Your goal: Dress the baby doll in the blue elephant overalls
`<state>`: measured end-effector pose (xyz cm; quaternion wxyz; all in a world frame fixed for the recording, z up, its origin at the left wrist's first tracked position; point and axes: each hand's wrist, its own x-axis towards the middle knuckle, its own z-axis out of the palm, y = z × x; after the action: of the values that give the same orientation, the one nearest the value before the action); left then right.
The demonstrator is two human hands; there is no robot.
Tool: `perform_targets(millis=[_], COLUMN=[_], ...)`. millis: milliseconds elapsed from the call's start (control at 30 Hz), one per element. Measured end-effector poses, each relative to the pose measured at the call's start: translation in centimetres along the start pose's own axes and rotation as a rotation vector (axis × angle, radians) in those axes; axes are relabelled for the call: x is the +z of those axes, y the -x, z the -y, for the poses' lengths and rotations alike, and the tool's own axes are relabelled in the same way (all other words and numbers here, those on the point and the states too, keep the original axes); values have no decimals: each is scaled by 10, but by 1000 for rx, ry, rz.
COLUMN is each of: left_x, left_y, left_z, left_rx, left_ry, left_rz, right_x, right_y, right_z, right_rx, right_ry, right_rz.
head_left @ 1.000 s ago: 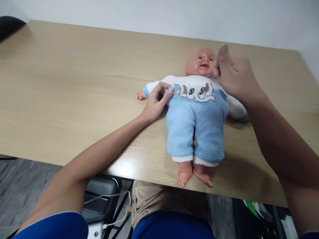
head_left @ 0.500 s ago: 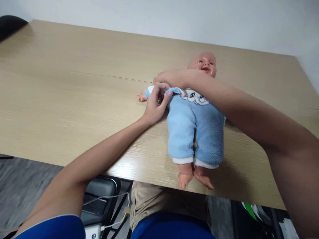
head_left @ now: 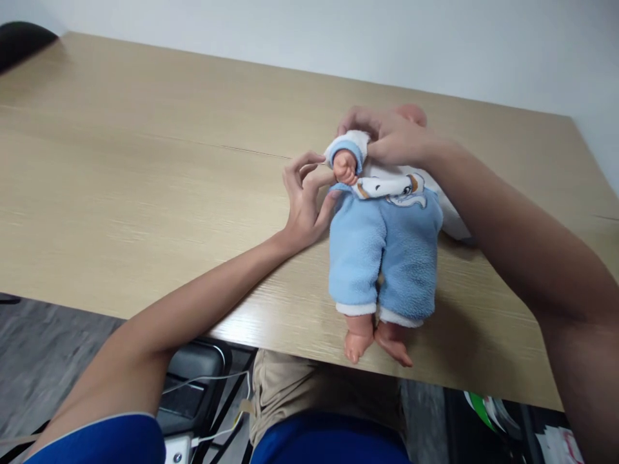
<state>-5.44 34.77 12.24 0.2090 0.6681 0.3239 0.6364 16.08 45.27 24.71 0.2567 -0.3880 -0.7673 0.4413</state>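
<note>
A baby doll [head_left: 384, 241] in a light blue fleece suit with white sleeves lies on its back on the wooden table [head_left: 145, 167], feet over the near edge. My right hand [head_left: 387, 136] reaches across the doll's chest and is closed round its white-sleeved arm [head_left: 345, 158], lifting it so the small fist points toward me. This hand hides most of the doll's head. My left hand [head_left: 305, 200] rests against the doll's left side, palm on the blue fleece, fingers curled and apart just beside the raised arm, gripping nothing.
The table's near edge runs just under the doll's feet. Below it are my lap, a dark case with white cables [head_left: 203, 386] at lower left, and green and white items [head_left: 488, 406] on the floor at right. A white wall backs the table.
My right hand has pulled the doll's arm up and inward off the table. My left hand has let go of the suit's edge and its fingers have spread.
</note>
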Motion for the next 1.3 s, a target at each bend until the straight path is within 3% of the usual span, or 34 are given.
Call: perform_targets(millis=[100,233,333,467,667,800,900,1067,1300], left_x=[4,10,13,14,16,21,21,4,-15], left_y=[2,2,-1,-1,-9,-24,-32,-32,-27], left_z=[6,15,24,34,44,47,44,35,42], left_rx=[103,-164,-266,-367,-522,-583,-626,-630,-695], left_ry=[42,106,144,253,418,511,453,270,311], left_rz=[0,-94,-126,-99,-102,-48,27,164,240], right_x=[11,26,30,29,28,29,30,27,22], right_y=[7,24,39,54,58,59,62,68,66], right_z=[0,12,22,20,-2,-16,-26,-41,-54], right_rx=[-34,-134,-14,127,36,59,50,41,61], right_ry=[124,248,158,143,309,191,73,-126,-203], right_rz=[-69,-172,-259,-201,-108,-169,-179,-222,-316])
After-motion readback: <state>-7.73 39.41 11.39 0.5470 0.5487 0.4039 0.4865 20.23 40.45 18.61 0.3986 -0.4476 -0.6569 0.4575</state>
